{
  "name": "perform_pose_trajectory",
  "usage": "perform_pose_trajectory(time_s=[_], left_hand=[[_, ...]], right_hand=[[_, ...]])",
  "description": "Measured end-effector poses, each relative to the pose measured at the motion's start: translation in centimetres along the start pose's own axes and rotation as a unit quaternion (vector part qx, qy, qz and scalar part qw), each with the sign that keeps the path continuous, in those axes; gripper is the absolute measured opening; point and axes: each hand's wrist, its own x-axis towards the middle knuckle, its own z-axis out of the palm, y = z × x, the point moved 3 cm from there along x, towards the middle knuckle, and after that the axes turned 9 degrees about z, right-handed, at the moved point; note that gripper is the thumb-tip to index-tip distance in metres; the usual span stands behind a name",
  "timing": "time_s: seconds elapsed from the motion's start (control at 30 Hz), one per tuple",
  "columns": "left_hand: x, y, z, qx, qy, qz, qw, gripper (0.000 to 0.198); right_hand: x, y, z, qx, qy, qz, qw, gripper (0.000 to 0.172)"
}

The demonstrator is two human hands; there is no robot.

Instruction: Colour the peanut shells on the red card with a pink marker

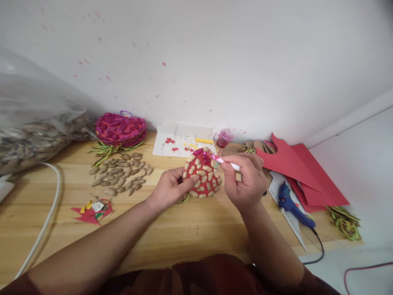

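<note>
White cable point(58, 185) at far left, blue glue gun point(291, 207) beside red sheets point(311, 177) at right.

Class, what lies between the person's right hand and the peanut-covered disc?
A white brush, held by the right hand, its pink-smeared end at the upper part of the peanut-covered disc, as the head view shows.

The location is a craft work area, as indicated by the glue gun point(294, 209), red sheets point(302, 174) and paint cup point(224, 140) on the wooden worktop point(196, 243) beside a pink-spattered wall point(196, 61).
</note>
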Motion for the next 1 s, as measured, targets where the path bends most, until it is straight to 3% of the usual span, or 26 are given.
perform_pose_trajectory(time_s=[0.77,1.0], left_hand=[[0.0,-0.4,-0.1,0.026,0.002,0.018,1.000,0.037],[0.0,-0.7,-0.1,0.026,0.002,0.015,1.000,0.040]], right_hand=[[0.0,0.2,-0.1,0.002,0.005,0.001,1.000,0.014],[0.1,1.1,-0.6,0.005,0.021,0.037,0.999,0.014]])
